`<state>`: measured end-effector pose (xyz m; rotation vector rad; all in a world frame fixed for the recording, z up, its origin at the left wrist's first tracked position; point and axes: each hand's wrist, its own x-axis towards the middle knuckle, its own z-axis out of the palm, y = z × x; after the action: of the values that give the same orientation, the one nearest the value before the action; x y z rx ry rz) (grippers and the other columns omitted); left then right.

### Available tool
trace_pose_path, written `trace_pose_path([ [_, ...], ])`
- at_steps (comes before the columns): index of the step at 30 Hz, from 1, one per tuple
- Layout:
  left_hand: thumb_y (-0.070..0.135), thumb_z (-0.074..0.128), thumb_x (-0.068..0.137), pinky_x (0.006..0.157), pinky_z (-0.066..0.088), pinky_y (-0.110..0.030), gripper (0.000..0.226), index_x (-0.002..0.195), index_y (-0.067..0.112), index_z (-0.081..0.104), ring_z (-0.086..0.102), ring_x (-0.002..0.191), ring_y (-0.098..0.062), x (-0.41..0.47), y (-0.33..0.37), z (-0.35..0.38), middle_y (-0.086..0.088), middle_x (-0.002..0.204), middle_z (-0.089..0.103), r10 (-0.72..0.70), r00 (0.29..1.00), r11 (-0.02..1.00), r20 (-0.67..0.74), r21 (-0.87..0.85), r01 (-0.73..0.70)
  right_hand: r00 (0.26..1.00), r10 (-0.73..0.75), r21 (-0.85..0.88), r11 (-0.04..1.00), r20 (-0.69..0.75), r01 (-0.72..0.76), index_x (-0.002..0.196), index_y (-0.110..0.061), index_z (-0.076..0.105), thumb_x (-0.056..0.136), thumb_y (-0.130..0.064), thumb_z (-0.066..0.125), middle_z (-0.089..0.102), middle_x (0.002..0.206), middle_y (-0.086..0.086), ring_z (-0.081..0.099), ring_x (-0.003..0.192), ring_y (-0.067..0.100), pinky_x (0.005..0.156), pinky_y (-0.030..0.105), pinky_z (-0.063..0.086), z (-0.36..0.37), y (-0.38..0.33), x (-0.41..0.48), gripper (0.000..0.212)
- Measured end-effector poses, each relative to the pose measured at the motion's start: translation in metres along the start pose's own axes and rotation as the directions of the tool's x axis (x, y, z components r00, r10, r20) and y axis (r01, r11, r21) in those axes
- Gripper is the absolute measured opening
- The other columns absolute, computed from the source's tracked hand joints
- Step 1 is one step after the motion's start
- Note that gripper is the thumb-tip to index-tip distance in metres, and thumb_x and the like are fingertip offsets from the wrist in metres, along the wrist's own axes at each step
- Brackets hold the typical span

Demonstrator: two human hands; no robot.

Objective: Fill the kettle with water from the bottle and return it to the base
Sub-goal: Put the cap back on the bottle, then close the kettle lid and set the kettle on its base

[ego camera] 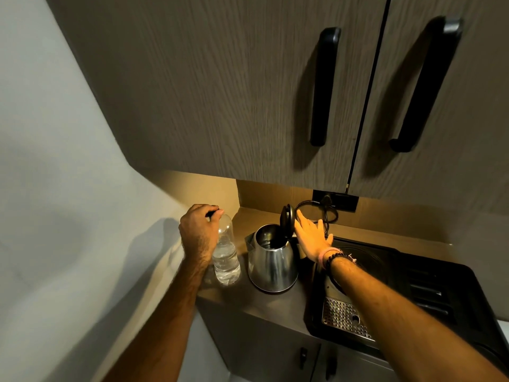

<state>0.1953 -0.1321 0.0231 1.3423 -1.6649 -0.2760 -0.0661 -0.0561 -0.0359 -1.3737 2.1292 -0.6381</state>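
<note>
Kettle (271, 264) open-lidded near counter edge, left hand (199, 230) gripping bottle (225, 257) top, right hand (312, 238) flat, empty.

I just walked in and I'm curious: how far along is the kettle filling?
Early on. Done: the kettle stands on the counter with its lid flipped up, the right hand open beside it. In hand: the left hand grips the top of the upright bottle, which holds water. Left: pouring, closing the lid, and returning the kettle to its base, which I can't pick out.
</note>
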Motion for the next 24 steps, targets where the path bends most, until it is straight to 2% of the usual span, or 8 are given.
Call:
trace_pose_path([
  [3, 0.028, 0.070, 0.090, 0.087, 0.056, -0.042, 0.030, 0.116, 0.013, 0.069, 0.069, 0.101, -0.025, -0.004, -0.002, 0.001, -0.006, 0.112, 0.073, -0.011, 1.000, 1.000, 0.028, 0.015, 0.011, 1.000, 0.006, -0.009, 1.000, 0.024, -0.006, 0.152, -0.041, -0.003, 0.082, -0.080, 0.011, 0.012, 0.165, 0.003, -0.011, 0.148, 0.040, 0.109, 0.072, -0.009, -0.001, 0.001, 0.001, 0.081],
  [6, 0.025, 0.066, 0.093, 0.089, 0.055, -0.045, 0.030, 0.121, 0.014, 0.066, 0.068, 0.104, -0.029, -0.008, -0.002, 0.001, -0.007, 0.115, 0.072, -0.011, 0.999, 0.999, 0.038, 0.031, 0.010, 0.999, 0.026, -0.010, 1.000, 0.043, -0.026, 0.152, -0.040, 0.002, 0.077, -0.084, 0.011, 0.022, 0.162, 0.005, -0.002, 0.149, 0.040, 0.109, 0.072, -0.006, -0.003, -0.003, 0.000, 0.087],
  [9, 0.024, 0.063, 0.095, 0.090, 0.053, -0.044, 0.030, 0.123, 0.014, 0.065, 0.067, 0.107, -0.031, -0.010, -0.001, -0.001, -0.008, 0.117, 0.071, -0.015, 0.998, 0.999, 0.065, 0.038, 0.013, 1.000, 0.022, -0.043, 0.999, 0.002, -0.022, 0.153, -0.037, 0.011, 0.075, -0.085, 0.012, 0.035, 0.157, 0.007, 0.024, 0.145, 0.037, 0.112, 0.070, 0.008, -0.005, -0.015, -0.001, 0.091],
  [12, 0.027, 0.061, 0.096, 0.100, 0.046, -0.044, 0.043, 0.136, 0.011, 0.055, 0.055, 0.125, -0.031, -0.016, 0.002, -0.005, -0.010, 0.136, 0.060, -0.015, 0.997, 0.998, 0.080, 0.066, 0.010, 1.000, 0.019, -0.071, 0.997, -0.011, -0.020, 0.153, -0.033, 0.012, 0.073, -0.089, 0.019, 0.036, 0.155, 0.010, 0.036, 0.138, 0.039, 0.111, 0.064, 0.024, -0.001, -0.028, -0.003, 0.098],
  [16, 0.021, 0.048, 0.101, 0.111, 0.032, -0.040, 0.042, 0.139, 0.004, 0.050, 0.038, 0.140, -0.030, -0.040, 0.017, -0.003, -0.015, 0.148, 0.046, 0.290, 0.955, 0.944, 0.057, 0.146, -0.295, 1.000, 0.013, -0.164, 0.986, -0.009, -0.014, 0.154, -0.031, 0.009, 0.073, -0.088, 0.026, 0.035, 0.153, 0.015, 0.034, 0.137, 0.041, 0.108, 0.061, 0.031, 0.010, -0.037, -0.005, 0.100],
  [19, 0.022, 0.039, 0.103, 0.117, 0.025, -0.036, 0.048, 0.145, 0.000, 0.039, 0.032, 0.144, -0.029, -0.060, 0.030, 0.017, -0.017, 0.153, 0.038, 0.414, 0.856, 0.871, 0.309, 0.138, -0.471, 1.000, 0.001, -0.178, 0.984, -0.018, -0.004, 0.154, -0.030, 0.010, 0.078, -0.086, 0.022, 0.033, 0.155, 0.015, 0.030, 0.141, 0.039, 0.110, 0.062, 0.027, 0.009, -0.030, -0.006, 0.095],
  [22, 0.038, 0.035, 0.103, 0.118, 0.005, -0.031, 0.066, 0.154, 0.004, 0.009, 0.004, 0.151, -0.023, -0.072, 0.024, 0.044, -0.012, 0.163, 0.008, 0.258, 0.777, 0.896, 0.575, 0.158, -0.414, 0.999, -0.037, -0.171, 0.985, -0.016, 0.034, 0.153, -0.030, 0.015, 0.081, -0.082, 0.020, 0.036, 0.155, 0.012, 0.032, 0.141, 0.035, 0.110, 0.061, 0.027, 0.003, -0.020, -0.005, 0.089],
  [24, 0.051, 0.031, 0.101, 0.118, 0.001, -0.033, 0.077, 0.154, 0.007, -0.005, -0.009, 0.150, -0.021, -0.076, 0.014, 0.058, -0.010, 0.164, -0.008, 0.150, 0.715, 0.879, 0.683, 0.239, -0.413, 0.998, -0.070, -0.176, 0.982, -0.003, 0.069, 0.152, -0.028, 0.020, 0.084, -0.079, 0.024, 0.039, 0.153, 0.010, 0.035, 0.140, 0.033, 0.111, 0.059, 0.030, -0.001, -0.015, -0.006, 0.086],
])
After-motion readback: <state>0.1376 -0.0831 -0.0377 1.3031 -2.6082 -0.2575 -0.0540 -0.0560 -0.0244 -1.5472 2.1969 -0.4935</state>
